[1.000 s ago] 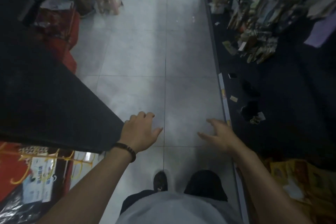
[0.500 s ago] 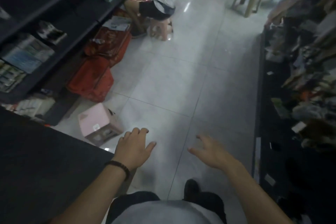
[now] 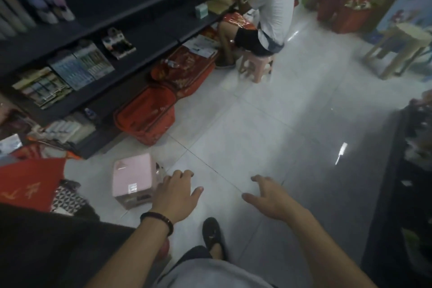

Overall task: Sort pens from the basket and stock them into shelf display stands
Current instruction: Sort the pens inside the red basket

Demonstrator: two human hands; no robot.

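Looking down the shop aisle, you have both hands out in front of you over the pale tiled floor (image 3: 268, 124), and neither holds anything. Your left hand (image 3: 176, 196), with a dark bead bracelet (image 3: 157, 220) on the wrist, has its grip loose, fingers curled slightly and thumb spread. Your right hand (image 3: 272, 196) is also slack, fingers spread and empty. No pens can be made out. A red basket (image 3: 147, 114) sits on the floor against the dark shelf unit (image 3: 131, 30) to your left, well apart from both hands; what it contains cannot be told. A pink box (image 3: 132, 177) lies on the tiles just beside your left hand. Farther along, a person in a white top (image 3: 274, 4) sits on a small pink stool (image 3: 256, 65) facing the shelves. Your dark shoe (image 3: 211, 234) shows between your arms.
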